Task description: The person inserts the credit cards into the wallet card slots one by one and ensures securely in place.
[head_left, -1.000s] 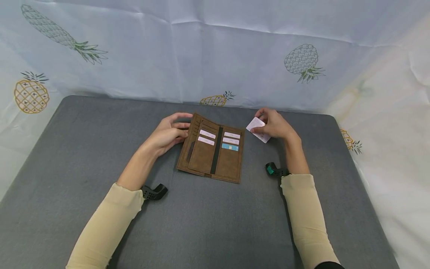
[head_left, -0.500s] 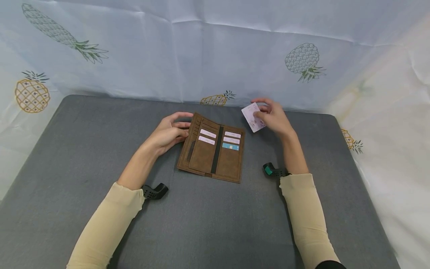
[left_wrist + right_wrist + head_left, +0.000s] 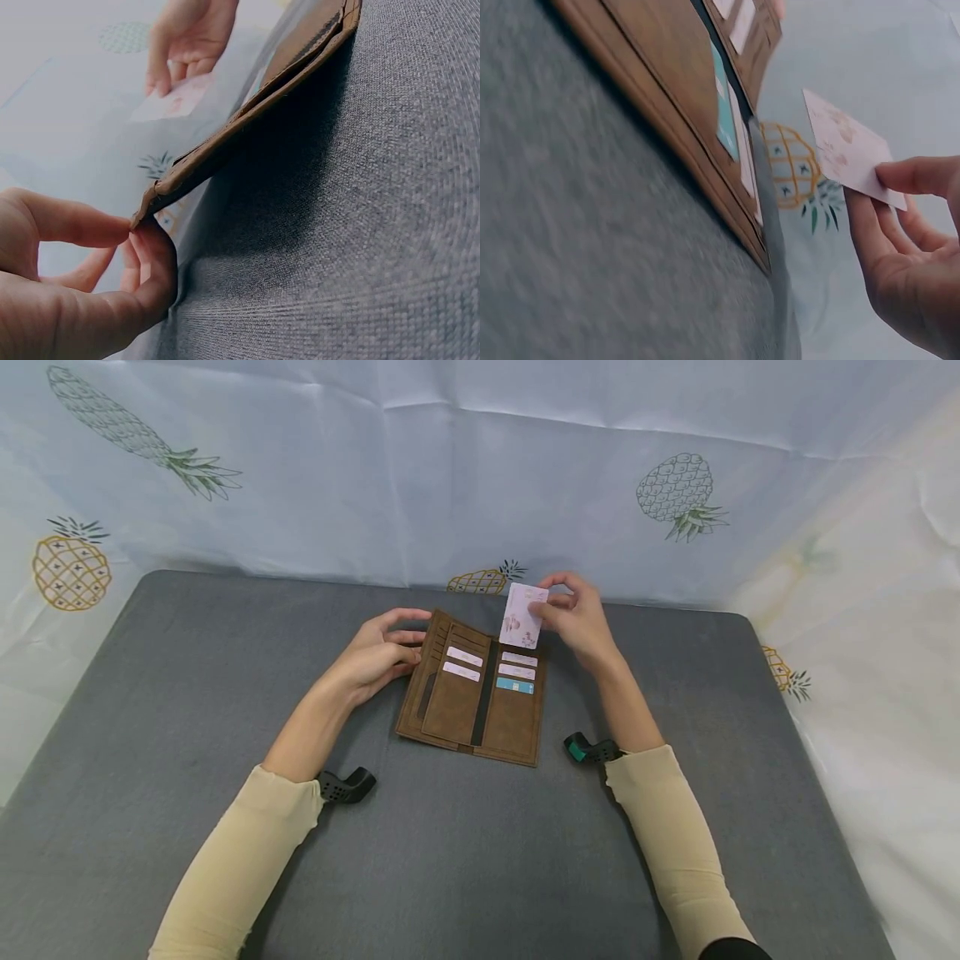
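Note:
A brown wallet lies unfolded on the grey table, its left flap raised a little. Between thumb and fingers my left hand pinches the flap's outer edge; the left wrist view shows the thumb and a finger meeting at the wallet's corner. My right hand pinches a pale pink card with a floral print by its right edge. That card stands upright over the top of the wallet's right half. Tucked into the right half are two pink cards and a blue card; two more pink cards sit in the left half.
The grey table reaches back to a white curtain printed with pineapples. Black wrist mounts sit on both forearms, close above the tabletop.
My right hand has carried the pink card leftward from beside the wallet to over its right half, turning it upright. The left hand and the wallet have stayed in place.

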Demonstrator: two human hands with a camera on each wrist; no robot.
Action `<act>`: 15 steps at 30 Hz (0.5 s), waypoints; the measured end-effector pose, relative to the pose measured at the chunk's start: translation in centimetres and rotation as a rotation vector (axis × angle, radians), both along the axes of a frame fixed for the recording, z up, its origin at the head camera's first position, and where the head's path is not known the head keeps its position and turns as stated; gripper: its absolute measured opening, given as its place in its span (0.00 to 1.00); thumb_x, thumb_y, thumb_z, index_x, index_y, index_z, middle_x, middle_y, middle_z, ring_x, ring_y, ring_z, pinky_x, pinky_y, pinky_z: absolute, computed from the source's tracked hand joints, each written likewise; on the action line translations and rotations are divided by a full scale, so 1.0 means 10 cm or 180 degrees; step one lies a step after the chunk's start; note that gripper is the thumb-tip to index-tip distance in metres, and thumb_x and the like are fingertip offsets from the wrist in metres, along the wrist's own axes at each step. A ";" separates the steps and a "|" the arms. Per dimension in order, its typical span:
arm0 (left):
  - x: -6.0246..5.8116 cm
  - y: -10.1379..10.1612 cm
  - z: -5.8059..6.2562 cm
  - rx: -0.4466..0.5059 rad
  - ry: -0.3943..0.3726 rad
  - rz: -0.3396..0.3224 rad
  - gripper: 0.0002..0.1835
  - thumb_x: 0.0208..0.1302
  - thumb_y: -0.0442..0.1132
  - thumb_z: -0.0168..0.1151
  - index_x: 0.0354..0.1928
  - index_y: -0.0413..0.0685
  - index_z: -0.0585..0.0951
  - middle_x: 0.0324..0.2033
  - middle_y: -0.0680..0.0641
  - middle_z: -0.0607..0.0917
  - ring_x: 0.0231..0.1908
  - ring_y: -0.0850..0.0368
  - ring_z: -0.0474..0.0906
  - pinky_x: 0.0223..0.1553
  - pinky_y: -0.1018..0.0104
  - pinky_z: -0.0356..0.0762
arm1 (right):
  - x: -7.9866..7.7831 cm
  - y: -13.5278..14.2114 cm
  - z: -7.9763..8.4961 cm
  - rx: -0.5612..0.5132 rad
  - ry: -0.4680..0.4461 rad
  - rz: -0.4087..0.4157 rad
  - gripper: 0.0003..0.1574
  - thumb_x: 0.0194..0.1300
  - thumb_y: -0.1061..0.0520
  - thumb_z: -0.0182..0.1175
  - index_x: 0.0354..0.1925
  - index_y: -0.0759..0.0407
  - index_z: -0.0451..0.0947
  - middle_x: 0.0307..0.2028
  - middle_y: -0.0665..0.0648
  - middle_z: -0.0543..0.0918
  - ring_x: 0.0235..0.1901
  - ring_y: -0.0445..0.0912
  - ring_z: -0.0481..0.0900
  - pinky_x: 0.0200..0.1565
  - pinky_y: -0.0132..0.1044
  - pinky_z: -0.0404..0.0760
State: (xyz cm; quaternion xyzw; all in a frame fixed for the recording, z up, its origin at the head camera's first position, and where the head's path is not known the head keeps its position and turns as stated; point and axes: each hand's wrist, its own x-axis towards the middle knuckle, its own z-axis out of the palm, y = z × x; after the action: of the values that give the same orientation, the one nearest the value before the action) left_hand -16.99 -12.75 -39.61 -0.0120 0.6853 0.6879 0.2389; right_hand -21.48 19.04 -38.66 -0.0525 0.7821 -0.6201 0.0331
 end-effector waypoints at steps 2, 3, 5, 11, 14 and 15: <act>0.00 0.00 0.00 -0.0006 0.0002 -0.0001 0.38 0.73 0.20 0.51 0.81 0.55 0.68 0.63 0.46 0.73 0.43 0.57 0.75 0.48 0.66 0.79 | 0.01 -0.05 0.00 -0.0047 -0.0017 0.0042 0.13 0.74 0.66 0.65 0.53 0.60 0.76 0.31 0.48 0.89 0.38 0.42 0.89 0.46 0.35 0.91; 0.00 0.00 0.00 -0.0008 0.0001 -0.0002 0.38 0.73 0.20 0.51 0.81 0.55 0.68 0.63 0.46 0.73 0.43 0.57 0.75 0.48 0.66 0.79 | 0.02 -0.07 0.00 -0.0070 -0.0031 0.0054 0.12 0.75 0.66 0.65 0.52 0.60 0.76 0.32 0.49 0.89 0.38 0.42 0.89 0.46 0.37 0.92; 0.00 0.00 0.00 -0.0011 0.0001 0.0001 0.38 0.73 0.19 0.51 0.81 0.55 0.68 0.63 0.46 0.73 0.43 0.57 0.75 0.48 0.66 0.79 | 0.03 -0.11 -0.01 -0.0103 -0.0048 0.0090 0.10 0.75 0.66 0.64 0.52 0.60 0.76 0.36 0.54 0.91 0.39 0.42 0.90 0.49 0.41 0.93; 0.00 0.00 0.00 -0.0020 -0.0001 0.0008 0.38 0.73 0.19 0.52 0.81 0.55 0.68 0.65 0.45 0.72 0.43 0.57 0.75 0.48 0.65 0.78 | 0.06 -0.23 -0.05 -0.0088 -0.0154 0.0193 0.10 0.77 0.67 0.62 0.53 0.63 0.74 0.54 0.77 0.87 0.41 0.42 0.92 0.52 0.46 0.92; 0.00 0.00 0.01 -0.0019 0.0005 0.0008 0.38 0.73 0.19 0.51 0.80 0.55 0.68 0.65 0.45 0.72 0.43 0.57 0.75 0.48 0.65 0.78 | 0.06 -0.27 -0.06 -0.0105 -0.0207 0.0210 0.11 0.78 0.68 0.62 0.54 0.64 0.73 0.56 0.79 0.86 0.40 0.41 0.92 0.51 0.43 0.93; 0.00 0.00 0.01 -0.0016 0.0008 0.0008 0.38 0.73 0.19 0.51 0.80 0.55 0.68 0.64 0.45 0.72 0.42 0.57 0.74 0.48 0.65 0.78 | 0.06 -0.28 -0.07 -0.0112 -0.0217 0.0218 0.11 0.78 0.68 0.61 0.54 0.64 0.73 0.56 0.80 0.86 0.39 0.41 0.92 0.50 0.42 0.93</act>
State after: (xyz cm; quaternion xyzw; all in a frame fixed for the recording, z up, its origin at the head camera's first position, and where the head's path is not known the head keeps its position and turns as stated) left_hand -17.01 -12.72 -39.55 -0.0125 0.6873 0.6864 0.2372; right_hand -20.85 16.27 -39.35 -0.0587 0.7672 -0.6337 0.0800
